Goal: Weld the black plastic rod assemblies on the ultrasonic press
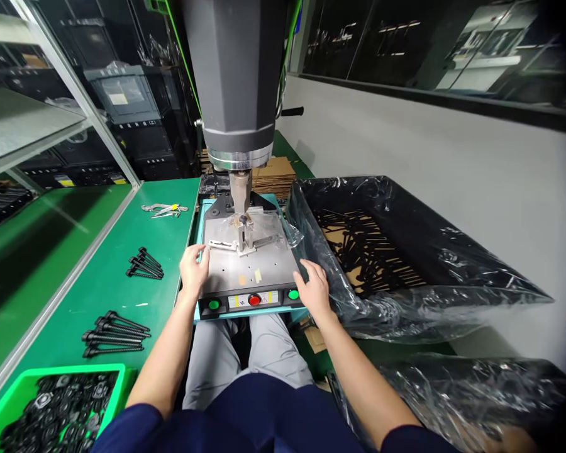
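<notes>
Green workbench (122, 277) across the left half of the frame, white wall at the right, dark shelving behind glass at the upper left. Tall grey press (238, 82) at top centre, its narrow tip (241, 189) hanging just above a small clamp (244, 236) on a metal plate (255, 264). Control strip along the plate's near edge: green button (214, 305) at the left, red button (254, 299) in the middle, second green button (293, 294) at the right.

Left hand (193, 269) resting on the plate's left edge, fingers loosely spread, holding nothing, just above the left green button. Right hand (314, 288) flat on the plate's right front corner, fingers spread, empty, touching or just beside the right green button; cannot tell whether pressing.

Two bundles of black rods (116, 333) (144, 264) lying on the bench at centre left. Green tray (51, 402) of small black parts at the lower left corner. Metal tools (164, 209) near the plate's far left. Plastic-lined box (387, 251) of black rods at the right, another plastic-covered box (453, 396) at the lower right. Grey trousers and dark blue sleeves at bottom centre.
</notes>
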A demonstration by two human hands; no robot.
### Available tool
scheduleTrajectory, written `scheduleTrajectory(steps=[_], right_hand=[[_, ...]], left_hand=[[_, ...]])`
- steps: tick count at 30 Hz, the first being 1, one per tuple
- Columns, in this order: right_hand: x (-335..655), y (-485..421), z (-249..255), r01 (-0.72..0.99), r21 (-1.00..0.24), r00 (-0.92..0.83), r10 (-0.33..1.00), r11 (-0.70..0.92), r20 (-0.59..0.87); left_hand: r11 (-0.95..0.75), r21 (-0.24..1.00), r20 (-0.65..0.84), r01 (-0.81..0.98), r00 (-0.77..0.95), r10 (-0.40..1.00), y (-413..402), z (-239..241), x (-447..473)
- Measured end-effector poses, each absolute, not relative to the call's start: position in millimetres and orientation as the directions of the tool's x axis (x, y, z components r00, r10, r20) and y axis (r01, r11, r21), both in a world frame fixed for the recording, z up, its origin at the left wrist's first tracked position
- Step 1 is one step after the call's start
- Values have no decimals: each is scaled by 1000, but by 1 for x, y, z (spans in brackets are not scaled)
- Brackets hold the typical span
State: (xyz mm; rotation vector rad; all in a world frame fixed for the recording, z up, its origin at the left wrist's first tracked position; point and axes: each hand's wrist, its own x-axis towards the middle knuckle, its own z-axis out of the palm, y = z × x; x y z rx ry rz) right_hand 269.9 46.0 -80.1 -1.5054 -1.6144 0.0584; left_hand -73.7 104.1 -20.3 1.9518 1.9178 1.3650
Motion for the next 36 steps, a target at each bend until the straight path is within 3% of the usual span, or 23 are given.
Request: scheduleTrajectory(steps=[4, 7, 10, 28, 36], right_hand=[[283, 16, -135, 774, -633, 301, 857, 37, 419], [283, 18, -161, 729, -682, 343, 893, -58, 291], [282, 24, -171, 695, -716, 325, 918, -70, 226], [290, 20, -183, 659, -749, 293, 941, -73, 167], [300, 18, -181, 462, -883, 251, 967, -75, 49]], left_hand=[[-9, 667, 422, 745, -368, 829, 44, -78, -85], [45, 709, 272, 704, -332, 903, 20, -112, -83], [33, 744, 212, 667, -283, 935, 17, -131, -82], [-99, 781, 241, 616, -153, 958, 18, -148, -107], [-37, 836, 172, 547, -197, 965, 18, -140, -109]])
